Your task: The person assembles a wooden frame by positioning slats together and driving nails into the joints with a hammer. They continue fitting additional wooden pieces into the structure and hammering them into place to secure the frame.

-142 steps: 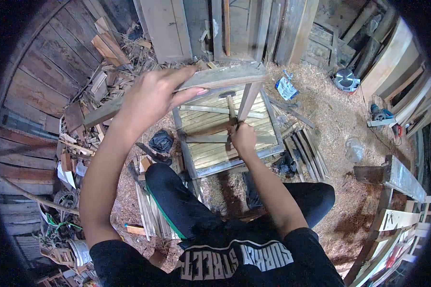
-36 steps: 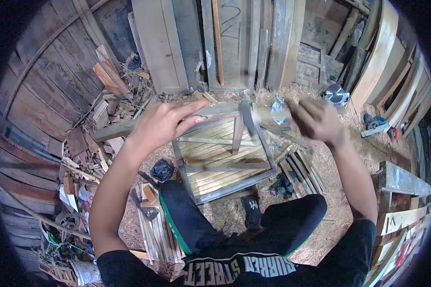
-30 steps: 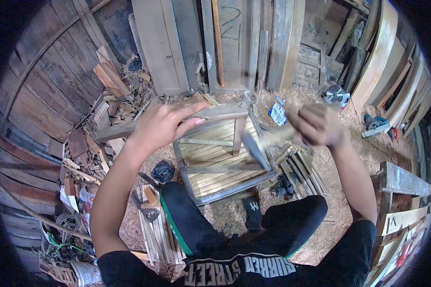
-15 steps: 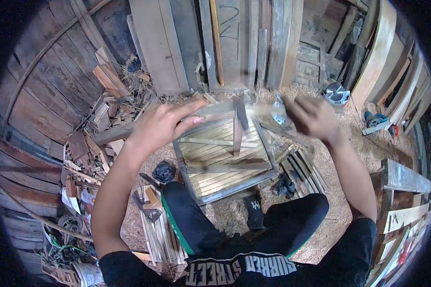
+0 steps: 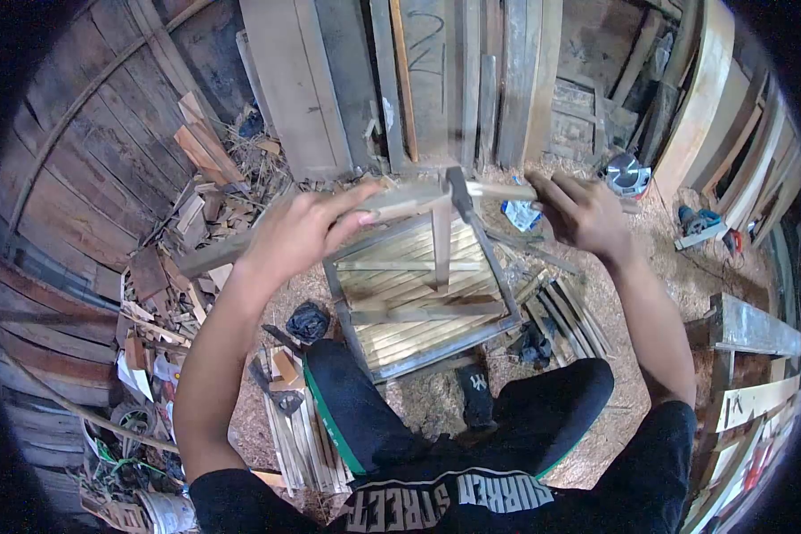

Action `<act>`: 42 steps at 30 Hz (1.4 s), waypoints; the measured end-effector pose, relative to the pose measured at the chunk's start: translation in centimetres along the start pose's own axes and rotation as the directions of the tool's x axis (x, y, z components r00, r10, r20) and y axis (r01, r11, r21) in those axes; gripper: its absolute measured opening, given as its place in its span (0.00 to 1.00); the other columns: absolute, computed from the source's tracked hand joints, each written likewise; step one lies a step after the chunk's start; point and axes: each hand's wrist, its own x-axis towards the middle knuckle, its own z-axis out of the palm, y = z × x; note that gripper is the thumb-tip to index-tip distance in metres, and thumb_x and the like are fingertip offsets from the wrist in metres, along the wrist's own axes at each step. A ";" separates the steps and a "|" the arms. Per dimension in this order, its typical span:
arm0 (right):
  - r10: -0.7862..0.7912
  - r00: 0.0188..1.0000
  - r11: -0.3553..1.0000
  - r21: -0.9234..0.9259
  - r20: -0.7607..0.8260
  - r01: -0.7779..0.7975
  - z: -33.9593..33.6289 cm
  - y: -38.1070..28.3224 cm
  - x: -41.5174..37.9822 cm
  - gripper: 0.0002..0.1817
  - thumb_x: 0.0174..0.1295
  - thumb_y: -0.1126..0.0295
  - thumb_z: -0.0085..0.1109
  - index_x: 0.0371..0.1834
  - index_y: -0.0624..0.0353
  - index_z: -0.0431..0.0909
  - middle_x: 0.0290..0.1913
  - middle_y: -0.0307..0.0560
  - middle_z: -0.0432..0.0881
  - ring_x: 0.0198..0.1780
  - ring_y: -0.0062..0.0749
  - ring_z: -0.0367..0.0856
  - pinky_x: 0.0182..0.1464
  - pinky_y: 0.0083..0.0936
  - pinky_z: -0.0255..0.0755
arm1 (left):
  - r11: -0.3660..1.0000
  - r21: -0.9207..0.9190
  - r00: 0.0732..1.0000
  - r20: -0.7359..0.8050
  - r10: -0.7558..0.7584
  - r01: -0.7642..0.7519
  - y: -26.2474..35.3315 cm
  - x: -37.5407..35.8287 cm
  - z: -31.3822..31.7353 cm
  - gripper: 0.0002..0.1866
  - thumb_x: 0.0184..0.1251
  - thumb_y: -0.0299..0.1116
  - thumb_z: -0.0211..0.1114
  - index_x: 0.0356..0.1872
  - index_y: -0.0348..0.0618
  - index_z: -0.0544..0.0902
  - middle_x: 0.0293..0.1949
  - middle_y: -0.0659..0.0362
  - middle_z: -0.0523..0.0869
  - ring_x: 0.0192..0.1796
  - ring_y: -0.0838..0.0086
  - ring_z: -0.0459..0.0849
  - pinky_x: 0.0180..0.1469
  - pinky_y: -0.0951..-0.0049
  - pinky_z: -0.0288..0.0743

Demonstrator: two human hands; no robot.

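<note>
My right hand (image 5: pixel 587 214) is closed round the handle of a hammer (image 5: pixel 458 194), whose dark head is over the far end of a long wooden batten. My left hand (image 5: pixel 307 227) grips that batten (image 5: pixel 214 254), thumb and fingers along its sides. From the batten's end, right by the hammer head, a short wooden strip (image 5: pixel 441 249) points down toward me. Below both hands lies a framed slatted wooden panel (image 5: pixel 374 363), with light diagonal boards inside a dark frame and a crosspiece lying over them.
Beside the panel are stacked narrow strips (image 5: pixel 565 316) and a black plastic bag (image 5: pixel 307 321). More strips (image 5: pixel 307 436) lie by my left leg. Scrap wood (image 5: pixel 187 214) is heaped at left. A circular saw (image 5: pixel 626 174) and a blue power tool (image 5: pixel 699 221) rest on the shavings at right.
The hammer head has shifted slightly right and turned a little. My left hand stays on the batten in nearly the same place.
</note>
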 end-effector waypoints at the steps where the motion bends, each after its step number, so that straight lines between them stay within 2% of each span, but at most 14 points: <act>1: -0.001 1.000 0.999 0.037 -0.030 0.002 0.3 0.4 -0.2 0.19 0.68 0.65 0.66 0.59 0.59 0.82 0.36 0.48 0.85 0.25 0.39 0.82 0.27 0.34 0.76 | 1.000 0.008 0.999 -0.035 -0.011 0.011 0.0 0.3 -0.3 0.24 0.76 0.52 0.63 0.69 0.62 0.81 0.36 0.49 0.92 0.35 0.51 0.91 0.44 0.52 0.85; 2: -0.013 0.999 0.999 0.030 -0.034 0.014 0.9 0.0 -0.2 0.19 0.68 0.65 0.66 0.59 0.59 0.82 0.36 0.48 0.85 0.25 0.39 0.82 0.27 0.34 0.76 | 0.997 0.019 0.997 0.043 -0.070 0.070 0.5 0.3 -0.9 0.23 0.77 0.49 0.63 0.69 0.62 0.81 0.35 0.48 0.91 0.35 0.51 0.90 0.43 0.52 0.85; 3: 0.237 0.971 0.912 0.354 -0.036 -0.209 1.7 -1.3 -0.4 0.16 0.70 0.65 0.65 0.57 0.60 0.83 0.35 0.46 0.85 0.26 0.34 0.81 0.30 0.31 0.76 | 0.997 0.017 0.996 0.042 -0.073 0.072 0.4 0.2 -0.8 0.23 0.77 0.49 0.63 0.69 0.62 0.81 0.35 0.48 0.91 0.35 0.51 0.90 0.43 0.52 0.85; 4: 0.465 0.884 0.672 0.631 0.048 -0.388 2.4 -2.7 -0.7 0.14 0.73 0.65 0.63 0.54 0.62 0.84 0.34 0.45 0.85 0.28 0.29 0.81 0.33 0.29 0.76 | 0.998 0.003 0.998 0.020 -0.059 0.059 0.3 0.1 -0.4 0.23 0.77 0.49 0.63 0.70 0.62 0.81 0.36 0.48 0.92 0.35 0.50 0.90 0.43 0.52 0.85; 5: 0.470 0.881 0.670 0.630 0.052 -0.394 3.1 -3.9 -0.9 0.14 0.73 0.65 0.63 0.54 0.62 0.84 0.34 0.45 0.85 0.28 0.29 0.81 0.33 0.29 0.76 | 0.999 -0.010 0.999 -0.002 -0.044 0.044 0.2 0.1 -0.2 0.23 0.77 0.48 0.63 0.70 0.63 0.81 0.37 0.48 0.92 0.35 0.49 0.90 0.43 0.51 0.84; 7: 0.708 0.647 0.239 0.765 0.285 -0.598 4.6 -5.6 -0.7 0.14 0.74 0.64 0.63 0.51 0.65 0.85 0.34 0.40 0.85 0.34 0.21 0.78 0.40 0.26 0.74 | 0.999 -0.011 0.999 0.009 -0.035 0.035 0.3 0.2 -0.3 0.23 0.77 0.48 0.63 0.70 0.63 0.80 0.39 0.48 0.92 0.36 0.49 0.90 0.44 0.51 0.84; 8: 0.722 0.607 0.113 0.809 0.332 -0.577 5.7 -6.0 -0.3 0.14 0.72 0.65 0.67 0.52 0.65 0.85 0.35 0.37 0.84 0.40 0.19 0.78 0.44 0.26 0.75 | 0.999 -0.010 0.999 0.018 -0.033 0.033 0.3 0.2 -0.4 0.23 0.77 0.48 0.63 0.70 0.64 0.80 0.40 0.48 0.92 0.36 0.48 0.90 0.44 0.51 0.85; 14: 0.659 0.585 -0.243 0.870 0.472 -0.429 6.0 -8.5 2.8 0.16 0.69 0.68 0.71 0.57 0.63 0.85 0.28 0.28 0.77 0.26 0.10 0.69 0.28 0.15 0.62 | 0.998 0.003 0.997 0.047 -0.064 0.064 0.7 0.1 -0.7 0.24 0.77 0.48 0.63 0.72 0.66 0.78 0.44 0.48 0.92 0.40 0.48 0.91 0.46 0.51 0.85; 19: 0.612 0.647 -0.111 0.860 0.454 -0.498 7.1 -9.5 4.3 0.18 0.68 0.68 0.73 0.58 0.63 0.85 0.30 0.30 0.80 0.30 0.13 0.74 0.32 0.20 0.70 | 0.997 0.025 0.995 0.061 -0.075 0.073 0.7 0.2 -0.5 0.24 0.76 0.47 0.63 0.72 0.66 0.78 0.46 0.48 0.92 0.42 0.48 0.91 0.47 0.50 0.85; 21: 0.666 0.714 0.130 0.909 0.215 -0.395 8.3 -10.1 5.0 0.17 0.68 0.68 0.72 0.56 0.63 0.86 0.34 0.34 0.84 0.36 0.17 0.79 0.41 0.23 0.76 | 0.996 0.037 0.996 0.054 -0.077 0.075 0.6 0.3 -0.6 0.24 0.76 0.47 0.63 0.72 0.65 0.78 0.46 0.48 0.92 0.42 0.48 0.91 0.47 0.50 0.85; 25: 0.671 0.689 0.101 0.887 0.274 -0.452 8.2 -10.6 5.1 0.12 0.70 0.68 0.69 0.50 0.64 0.86 0.38 0.39 0.87 0.42 0.21 0.80 0.50 0.27 0.77 | 0.995 0.046 0.994 0.065 -0.093 0.090 0.5 0.2 -0.5 0.24 0.75 0.47 0.65 0.71 0.65 0.79 0.47 0.49 0.92 0.43 0.48 0.91 0.48 0.51 0.86; 30: 0.671 0.692 0.102 0.891 0.267 -0.442 9.0 -11.2 5.0 0.11 0.73 0.68 0.65 0.49 0.65 0.83 0.38 0.38 0.83 0.42 0.20 0.76 0.48 0.25 0.74 | 0.991 0.082 0.991 0.069 -0.114 0.108 0.4 0.1 -0.5 0.24 0.75 0.48 0.65 0.70 0.66 0.80 0.47 0.49 0.92 0.43 0.49 0.91 0.47 0.51 0.86; 32: 0.661 0.700 0.151 0.866 0.270 -0.477 9.2 -11.3 5.0 0.11 0.74 0.68 0.64 0.50 0.65 0.82 0.38 0.38 0.81 0.42 0.20 0.75 0.48 0.25 0.73 | 0.994 0.098 0.999 -0.018 -0.044 0.046 0.3 -0.2 -0.2 0.25 0.77 0.57 0.59 0.71 0.70 0.79 0.35 0.48 0.92 0.36 0.48 0.91 0.44 0.51 0.87; 42: 0.716 0.686 0.154 0.929 0.130 -0.337 10.3 -11.8 5.4 0.11 0.74 0.67 0.62 0.46 0.66 0.80 0.33 0.36 0.77 0.38 0.20 0.71 0.44 0.25 0.71 | 0.990 0.115 0.997 -0.006 -0.082 0.082 1.0 0.0 -0.3 0.24 0.75 0.52 0.64 0.70 0.67 0.80 0.31 0.50 0.91 0.34 0.50 0.91 0.41 0.50 0.86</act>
